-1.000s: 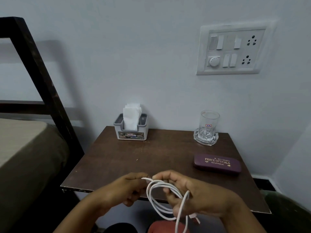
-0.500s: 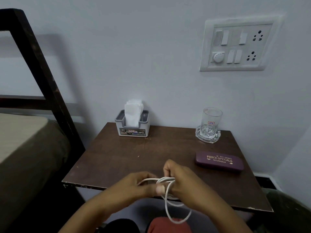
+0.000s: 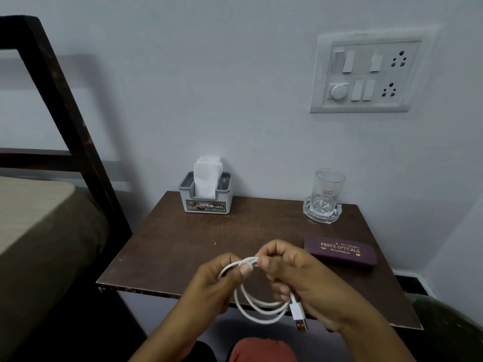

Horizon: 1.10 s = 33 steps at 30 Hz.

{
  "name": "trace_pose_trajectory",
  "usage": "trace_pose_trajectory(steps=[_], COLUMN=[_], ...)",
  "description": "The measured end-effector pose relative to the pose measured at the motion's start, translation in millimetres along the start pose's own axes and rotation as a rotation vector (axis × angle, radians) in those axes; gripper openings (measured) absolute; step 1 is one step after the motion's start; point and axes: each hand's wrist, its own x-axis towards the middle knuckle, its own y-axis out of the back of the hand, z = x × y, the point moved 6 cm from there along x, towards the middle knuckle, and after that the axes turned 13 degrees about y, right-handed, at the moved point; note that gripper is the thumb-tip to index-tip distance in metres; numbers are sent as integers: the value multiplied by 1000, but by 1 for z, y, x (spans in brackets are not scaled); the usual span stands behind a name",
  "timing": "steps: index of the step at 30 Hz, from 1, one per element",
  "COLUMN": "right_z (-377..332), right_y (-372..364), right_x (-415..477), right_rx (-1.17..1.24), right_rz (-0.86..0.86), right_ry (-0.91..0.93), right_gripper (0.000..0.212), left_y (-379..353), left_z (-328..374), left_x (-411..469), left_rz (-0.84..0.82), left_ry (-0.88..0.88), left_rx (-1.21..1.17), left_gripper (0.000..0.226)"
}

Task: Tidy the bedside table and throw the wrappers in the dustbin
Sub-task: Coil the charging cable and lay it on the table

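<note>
Two hands are holding a coiled white cable above the bench's front edge.
Tissue holder is standing back left; left hand is pinching the loops, right hand is gripping them alongside; glass and glasses case are sitting right.

Bedroom (a home), bed, bedside table
</note>
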Motion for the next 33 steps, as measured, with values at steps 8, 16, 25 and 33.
trace_pose_trajectory(steps=[8,16,25,33], right_z=[8,0,10,17], right_y=[9,8,8,8], right_x=[-1,-1,-3,-3], right_rx=[-223,-534,-246,-521], right_rz=[305,187,172,273], right_ry=[204,306,163,144], right_gripper=[8,4,20,24], left_y=[11,29,36,9], left_z=[-10,-13,-4,-15], left_x=[12,11,10,6], left_rz=[131,-2,74,73], left_ry=[75,260,136,136], left_rx=[93,-32,-52,-209], left_gripper=[32,29,29,24])
